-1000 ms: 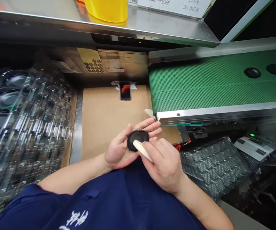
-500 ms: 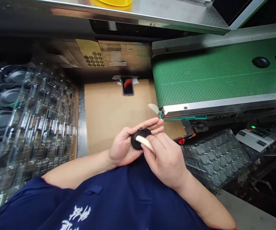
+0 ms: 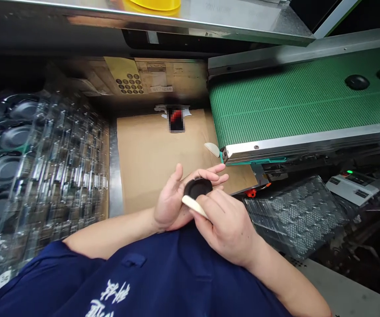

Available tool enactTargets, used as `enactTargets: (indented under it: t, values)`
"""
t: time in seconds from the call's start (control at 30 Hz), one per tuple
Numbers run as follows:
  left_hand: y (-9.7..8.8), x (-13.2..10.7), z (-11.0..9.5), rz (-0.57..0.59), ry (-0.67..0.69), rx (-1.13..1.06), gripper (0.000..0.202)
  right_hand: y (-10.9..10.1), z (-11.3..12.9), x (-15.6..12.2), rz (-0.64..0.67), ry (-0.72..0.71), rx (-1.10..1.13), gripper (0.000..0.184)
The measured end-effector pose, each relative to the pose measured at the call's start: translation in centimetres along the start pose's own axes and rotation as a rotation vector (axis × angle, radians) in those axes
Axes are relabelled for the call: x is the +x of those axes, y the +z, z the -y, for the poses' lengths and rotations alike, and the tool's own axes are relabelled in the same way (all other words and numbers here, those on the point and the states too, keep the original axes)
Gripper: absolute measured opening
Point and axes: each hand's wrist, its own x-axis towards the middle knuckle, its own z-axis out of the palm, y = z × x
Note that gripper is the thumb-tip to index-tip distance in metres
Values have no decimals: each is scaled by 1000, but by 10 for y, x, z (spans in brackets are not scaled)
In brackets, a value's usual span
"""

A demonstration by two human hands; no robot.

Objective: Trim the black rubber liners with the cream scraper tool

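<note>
My left hand (image 3: 170, 206) is turned palm up, with a round black case (image 3: 197, 186) resting against its fingers. The fingers stretch out behind the case, and the thumb stands up away from it. My right hand (image 3: 232, 225) pinches a thin cream-white pad (image 3: 191, 205) between thumb and fingers. It is tilted over the near edge of the case and partly covers it. Right-hand fingers also reach over the lower right of the case, so I cannot tell whether they touch it. Both hands are above the near edge of a cardboard sheet (image 3: 150, 158).
On the right, a green conveyor belt (image 3: 275, 97) carries black round pieces (image 3: 357, 82). A white half-round piece (image 3: 211, 149) is by its corner. A phone (image 3: 176, 120) rests at the back of the cardboard. Stacked clear trays (image 3: 67, 167) stand left; another textured tray (image 3: 302, 215) lies right.
My left thumb has lifted off the black case, which has shifted slightly right. The cream-white pad has moved from over its middle to its near edge.
</note>
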Motion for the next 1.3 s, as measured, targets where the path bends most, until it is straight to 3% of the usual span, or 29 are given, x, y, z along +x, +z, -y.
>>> enactTargets:
  t: [0.13, 0.3, 0.43, 0.6, 0.77, 0.87, 1.0, 1.17, 1.3]
  values:
    - [-1, -1, -1, 11, -27, -10, 67, -1, -2, 0, -76, 42, -41, 16]
    - [0, 0, -1, -2, -4, 9, 71, -2, -3, 1, 20, -10, 26, 18]
    - [1, 2, 0, -13, -20, 16, 65, -3, -4, 2, -66, 45, -12, 16]
    - [4, 4, -7, -10, 12, 9, 72, -10, -2, -3, 97, -55, 164, 17]
    - [5, 5, -10, 7, 17, -32, 78, -13, -3, -4, -47, 90, 167, 11]
    - [6, 4, -6, 19, 33, -17, 76, -10, -4, 0, -47, 37, 75, 12]
    - [7, 3, -1, 61, 44, 7, 68, -7, -4, 6, -174, 38, -53, 14]
    - [7, 1, -3, 34, 77, 77, 74, -9, -3, 5, -8, -28, 60, 21]
    - [6, 2, 0, 52, 62, 59, 75, -7, -4, 7, -144, 42, 22, 15]
